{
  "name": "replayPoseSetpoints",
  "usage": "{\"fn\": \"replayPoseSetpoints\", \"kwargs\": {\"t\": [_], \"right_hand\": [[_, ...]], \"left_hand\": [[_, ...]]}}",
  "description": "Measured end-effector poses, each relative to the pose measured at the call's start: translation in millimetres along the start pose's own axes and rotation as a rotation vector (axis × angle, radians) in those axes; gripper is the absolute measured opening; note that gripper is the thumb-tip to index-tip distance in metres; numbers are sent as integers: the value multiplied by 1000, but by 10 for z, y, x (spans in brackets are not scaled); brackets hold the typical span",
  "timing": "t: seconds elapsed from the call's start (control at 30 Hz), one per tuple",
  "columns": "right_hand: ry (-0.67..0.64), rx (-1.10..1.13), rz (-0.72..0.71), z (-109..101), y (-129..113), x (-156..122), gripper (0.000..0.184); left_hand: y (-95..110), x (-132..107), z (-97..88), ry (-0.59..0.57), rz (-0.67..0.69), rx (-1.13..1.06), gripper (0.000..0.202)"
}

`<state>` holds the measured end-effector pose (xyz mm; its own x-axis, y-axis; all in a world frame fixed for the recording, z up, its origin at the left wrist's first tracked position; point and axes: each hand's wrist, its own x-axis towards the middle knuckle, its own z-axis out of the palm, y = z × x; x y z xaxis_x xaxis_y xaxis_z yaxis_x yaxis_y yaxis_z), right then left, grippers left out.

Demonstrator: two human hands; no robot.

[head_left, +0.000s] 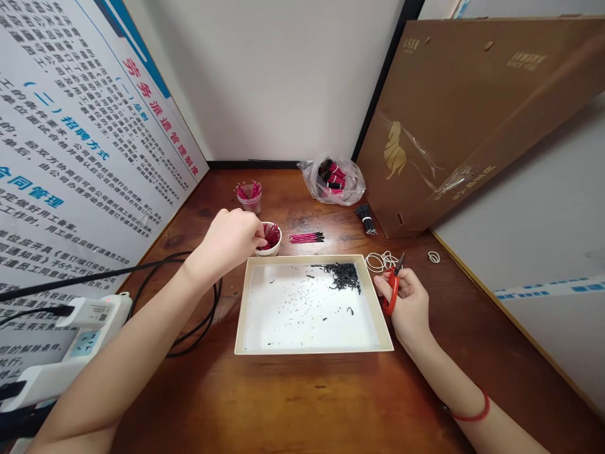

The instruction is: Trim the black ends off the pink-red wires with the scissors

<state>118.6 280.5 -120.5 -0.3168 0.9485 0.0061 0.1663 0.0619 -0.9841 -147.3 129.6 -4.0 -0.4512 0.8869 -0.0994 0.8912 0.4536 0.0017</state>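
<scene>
My left hand (236, 236) reaches over a small white cup (273, 251) of short red wires (271, 234). Its fingers are drawn together at the cup's rim, and whatever lies between the fingertips is hidden. Red-handled scissors (393, 289) are gripped in my right hand (410, 306), with the blades pointing up and away. That hand rests by the right edge of a shallow white tray (283, 315). Black trimmings (345, 276) are heaped in the tray's far right corner, with tiny bits scattered across its floor. Beyond the tray lies a row of red wires with black ends (306, 238).
Behind stand a clear cup of red wires (249, 200) and a plastic bag of wire bundles (333, 180). A banded black bundle (365, 219) and white rubber bands (380, 260) lie at right. A brown box (439, 126) leans there; black cables (215, 309) and a power strip (89, 340) are left.
</scene>
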Motion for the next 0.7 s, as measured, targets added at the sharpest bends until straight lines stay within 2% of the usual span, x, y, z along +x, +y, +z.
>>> {"fn": "replayPoseSetpoints", "kwargs": {"t": [0.1, 0.2, 0.37, 0.5, 0.57, 0.7], "right_hand": [[-4, 3, 3, -1, 9, 1, 41], [-5, 8, 3, 0, 18, 1, 41], [-8, 15, 5, -3, 19, 8, 40], [-10, 19, 8, -8, 26, 13, 40], [-11, 20, 8, -7, 32, 13, 39], [-21, 17, 0, -6, 34, 7, 38]], "left_hand": [[-39, 47, 4, 9, -2, -64, 27], [-66, 77, 17, 98, -25, -156, 24], [-67, 87, 55, 323, -110, -385, 18], [-78, 48, 108, 582, -126, -531, 16], [-92, 13, 134, 690, -117, -682, 15], [-120, -15, 159, 790, -76, -1040, 15]]}}
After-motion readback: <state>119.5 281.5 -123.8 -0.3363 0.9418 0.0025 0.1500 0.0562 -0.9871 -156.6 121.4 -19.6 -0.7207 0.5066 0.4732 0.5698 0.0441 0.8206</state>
